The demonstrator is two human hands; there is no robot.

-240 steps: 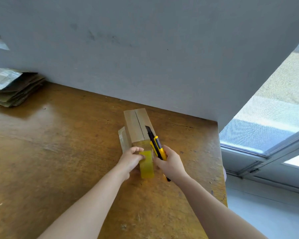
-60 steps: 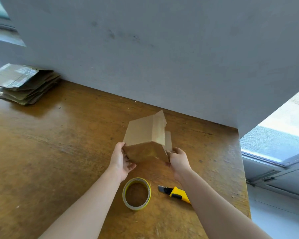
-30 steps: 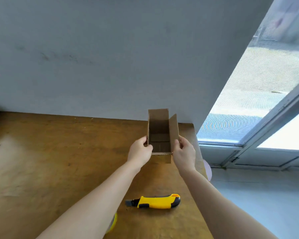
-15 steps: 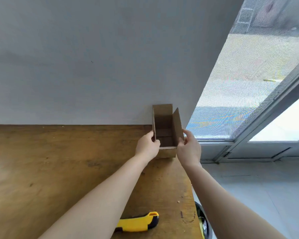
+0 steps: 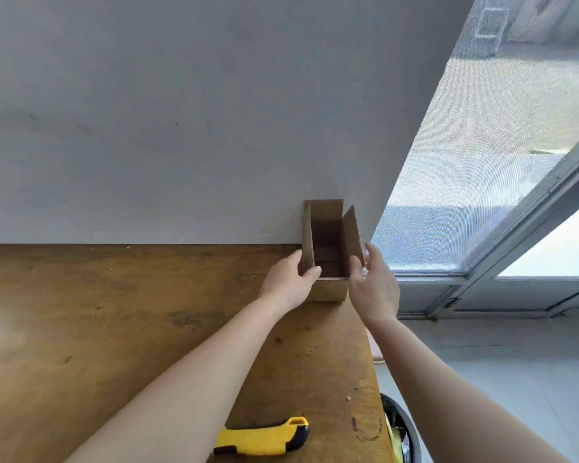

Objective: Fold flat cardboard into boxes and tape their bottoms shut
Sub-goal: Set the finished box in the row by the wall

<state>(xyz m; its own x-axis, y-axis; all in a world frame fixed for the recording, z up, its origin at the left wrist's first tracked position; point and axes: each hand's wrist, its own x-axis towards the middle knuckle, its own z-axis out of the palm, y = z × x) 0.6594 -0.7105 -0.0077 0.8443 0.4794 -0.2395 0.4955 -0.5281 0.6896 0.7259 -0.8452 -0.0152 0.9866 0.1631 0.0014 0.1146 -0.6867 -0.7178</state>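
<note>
Box (image 5: 328, 289) sits dead ahead of me at the far right corner of the bench (image 5: 114, 312). Its far end is close against the wall (image 5: 181, 128), its open top faces up and the side flaps stand upright. Its long axis runs away from me toward the wall, so the two long sides face left and right, one to each hand. My left hand (image 5: 291, 279) grips the left side, thumb on the inner face and fingers curled round the outside. My right hand (image 5: 375, 285) is at the right side, thumb at the near edge and fingers fairly straight along the outside; I cannot tell whether it pinches the cardboard or only touches it. Both hands are equally near, with the box between them. I judge this box set down on its bottom and done, so the coming move is simply to let go and draw both hands straight back toward me. The right side stands near the bench edge by the window (image 5: 482, 162), so a sideways nudge could tip it off. The knife (image 5: 261, 439) lies well behind, near me, with a bin (image 5: 398, 432) below the edge.
</note>
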